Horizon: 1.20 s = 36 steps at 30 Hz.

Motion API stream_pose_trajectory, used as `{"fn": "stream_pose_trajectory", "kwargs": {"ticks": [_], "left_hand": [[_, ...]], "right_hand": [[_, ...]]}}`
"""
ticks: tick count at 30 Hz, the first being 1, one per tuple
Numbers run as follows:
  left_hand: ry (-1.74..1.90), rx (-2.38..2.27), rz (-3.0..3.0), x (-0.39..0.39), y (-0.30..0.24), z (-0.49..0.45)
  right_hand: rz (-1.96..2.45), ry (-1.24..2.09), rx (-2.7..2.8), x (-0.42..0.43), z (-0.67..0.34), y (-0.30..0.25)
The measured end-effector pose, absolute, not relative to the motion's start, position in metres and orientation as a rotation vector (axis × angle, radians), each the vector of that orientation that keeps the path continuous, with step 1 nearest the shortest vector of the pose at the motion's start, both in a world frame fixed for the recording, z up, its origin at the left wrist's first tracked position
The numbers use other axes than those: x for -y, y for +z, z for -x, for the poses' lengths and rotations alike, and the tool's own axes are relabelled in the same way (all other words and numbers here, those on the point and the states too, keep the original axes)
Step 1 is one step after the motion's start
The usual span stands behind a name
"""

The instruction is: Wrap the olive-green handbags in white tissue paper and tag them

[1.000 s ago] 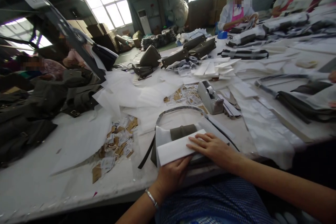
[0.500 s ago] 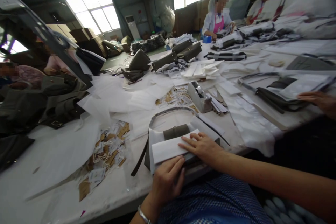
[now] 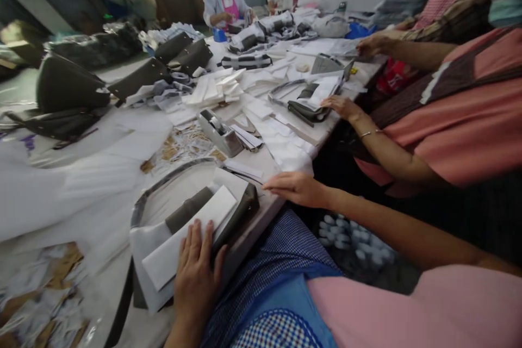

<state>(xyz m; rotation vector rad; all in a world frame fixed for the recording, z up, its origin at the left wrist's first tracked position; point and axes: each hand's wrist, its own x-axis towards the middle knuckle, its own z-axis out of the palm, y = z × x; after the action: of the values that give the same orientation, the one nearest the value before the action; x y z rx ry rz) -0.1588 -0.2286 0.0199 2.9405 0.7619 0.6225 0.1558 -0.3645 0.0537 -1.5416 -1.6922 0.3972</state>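
A dark olive handbag (image 3: 248, 202) lies at the table's front edge, with white sheeting over its flap and its strap (image 3: 141, 204) wrapped in thin grey material. On top rests a folded white strip of padding (image 3: 163, 258), below an olive band (image 3: 188, 210). My left hand (image 3: 198, 272) lies flat on this strip, fingers stretched out. My right hand (image 3: 297, 189) is off the bag, over the table edge to its right. Its fingers are extended and nothing shows in them. Behind the bag stands a grey tape dispenser (image 3: 220, 133).
Hang tags with cords (image 3: 44, 293) are heaped at lower left, and more tags (image 3: 183, 144) lie behind the bag. White foam pieces (image 3: 216, 87) are stacked farther back. Olive bags (image 3: 69, 84) sit at far left. To my right, a co-worker's hand (image 3: 342, 106) touches another bag (image 3: 308, 110).
My right hand has lifted off the white strip and moved right, away from the bag. My left hand now lies flat on the strip. The view has swung right.
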Motion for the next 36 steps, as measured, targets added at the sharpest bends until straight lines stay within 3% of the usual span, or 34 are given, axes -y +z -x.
{"fn": "stream_pose_trajectory", "kwargs": {"ticks": [4, 8, 12, 16, 20, 26, 30, 33, 36], "left_hand": [[0.594, -0.764, -2.991, 0.232, 0.026, 0.157], [0.516, -0.790, -3.061, 0.233, 0.029, 0.158], [0.507, -0.794, -3.076, 0.231, 0.031, 0.160], [0.460, -0.770, -3.100, 0.228, 0.034, 0.161], [0.446, -0.737, -3.141, 0.227, 0.039, 0.160], [0.422, -0.568, -3.199, 0.206, 0.039, 0.166], [0.290, -0.555, -3.185, 0.197, 0.049, 0.169], [0.127, -0.621, -3.091, 0.199, 0.067, 0.165], [-0.035, -0.674, -2.963, 0.198, 0.088, 0.159]], "right_hand": [[2.349, 0.467, 0.994, 0.474, -0.191, -0.023], [2.512, 0.595, 0.865, 0.534, -0.184, -0.097], [2.508, 0.643, 0.834, 0.538, -0.172, -0.125], [2.442, 0.518, 0.802, 0.531, -0.188, -0.101], [2.270, 0.293, 0.695, 0.528, -0.213, -0.020], [1.378, 0.251, 0.207, 0.506, -0.200, 0.093], [1.411, 0.682, 0.309, 0.488, -0.132, 0.072], [1.511, 1.058, 0.774, 0.482, -0.076, 0.040], [1.595, 0.887, 1.300, 0.471, -0.051, 0.029]]}}
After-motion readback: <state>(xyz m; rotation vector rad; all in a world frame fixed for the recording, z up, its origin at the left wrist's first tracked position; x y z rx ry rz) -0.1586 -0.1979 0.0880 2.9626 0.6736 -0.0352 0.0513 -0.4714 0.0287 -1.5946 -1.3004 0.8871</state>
